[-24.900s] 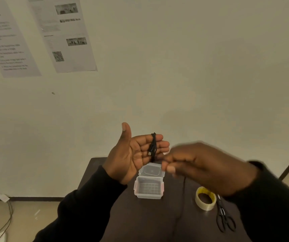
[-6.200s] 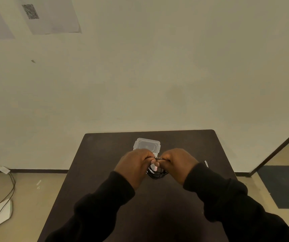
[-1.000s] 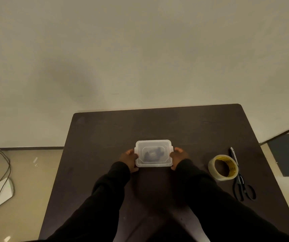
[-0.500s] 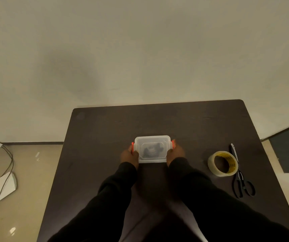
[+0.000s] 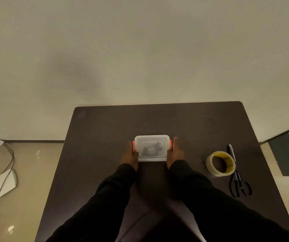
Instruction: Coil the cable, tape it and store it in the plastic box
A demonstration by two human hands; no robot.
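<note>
The clear plastic box (image 5: 152, 139) stands in the middle of the dark table (image 5: 101, 137) with its lid on. Through the lid I see the coiled black cable (image 5: 151, 148) lying inside. Red clips show on the box's left and right sides. My left hand (image 5: 130, 157) lies flat against the left clip, fingers stretched forward. My right hand (image 5: 176, 153) presses the right clip the same way. The box is held between both hands.
A roll of clear tape (image 5: 212, 170) lies to the right of the box. Black scissors (image 5: 239, 185) and a thin white pen-like tool (image 5: 232, 152) lie beside it near the table's right edge. A white device with cords (image 5: 4, 182) sits on the floor at left.
My hands went from cupping the box's near corners to lying flat along its sides, and the red clips have come into view there. The box stays closed on the table.
</note>
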